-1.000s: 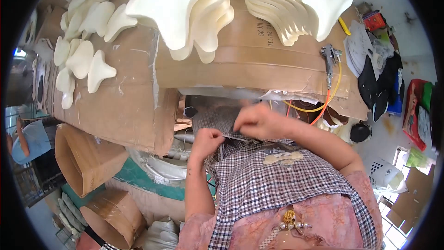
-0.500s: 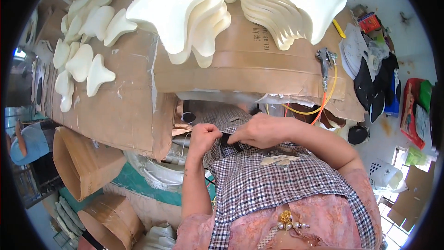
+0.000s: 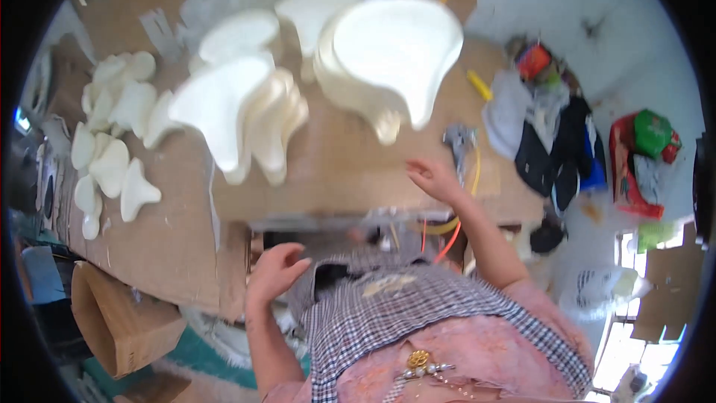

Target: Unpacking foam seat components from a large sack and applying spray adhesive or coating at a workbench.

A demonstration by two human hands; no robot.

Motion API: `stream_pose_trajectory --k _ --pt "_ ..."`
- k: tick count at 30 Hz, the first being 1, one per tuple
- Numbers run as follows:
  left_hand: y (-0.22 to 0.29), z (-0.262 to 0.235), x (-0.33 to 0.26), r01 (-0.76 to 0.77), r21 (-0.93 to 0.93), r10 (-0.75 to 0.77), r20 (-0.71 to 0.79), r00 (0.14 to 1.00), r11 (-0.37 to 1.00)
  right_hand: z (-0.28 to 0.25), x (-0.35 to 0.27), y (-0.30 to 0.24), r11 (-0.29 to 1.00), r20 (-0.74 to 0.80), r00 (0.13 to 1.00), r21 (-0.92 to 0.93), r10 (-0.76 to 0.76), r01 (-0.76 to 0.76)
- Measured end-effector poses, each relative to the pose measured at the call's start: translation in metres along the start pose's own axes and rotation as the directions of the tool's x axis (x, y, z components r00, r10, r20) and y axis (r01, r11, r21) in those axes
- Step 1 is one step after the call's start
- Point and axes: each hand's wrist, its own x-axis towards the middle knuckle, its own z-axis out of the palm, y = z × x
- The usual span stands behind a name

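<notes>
My left hand (image 3: 276, 272) is empty, its fingers apart and loosely curved beside the checked apron (image 3: 373, 310) over my lap. My right hand (image 3: 434, 179), also holding nothing, hovers over the front of the cardboard-covered table (image 3: 335, 186) with fingers partly spread. Nearest to it lies a metal spray gun (image 3: 459, 137) with a yellow hose. Beyond both hands stand stacks of cream, saddle-shaped foam pads: a tall right stack (image 3: 399, 41) and a left stack (image 3: 220, 104). The picture is somewhat blurred.
Smaller cream pads (image 3: 112, 168) lie in a cluster at the table's left. An open cardboard box (image 3: 112, 321) stands below them. A yellow-handled tool (image 3: 479, 85) and black cloth-like pieces (image 3: 544, 157) lie at the right. An orange hose (image 3: 449, 242) hangs over the front edge.
Both hands have come away from the apron and parted. My right hand has moved up over the table near the spray gun. The view has shifted, showing more of the table's far side.
</notes>
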Motion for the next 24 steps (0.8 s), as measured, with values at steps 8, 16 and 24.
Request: stream_pose_trajectory --k 8,16,24 --pt "0.131 -0.107 -0.096 -0.772 -0.22 0.277 -0.846 0.455 0.596 -0.031 -0.012 0.177 0.71 -0.299 0.948 -0.645 0.107 -0.283" --pt "0.179 -0.1 -0.136 -0.358 -0.258 0.202 -0.481 0.853 0.897 -0.08 -0.023 0.248 0.958 -0.505 0.835 -0.049 0.22 -0.282" --pt "-0.045 -0.189 0.064 0.033 -0.713 -0.452 -0.408 0.793 0.7 -0.063 -0.098 0.19 0.894 -0.661 0.673 0.447 0.334 -0.004"
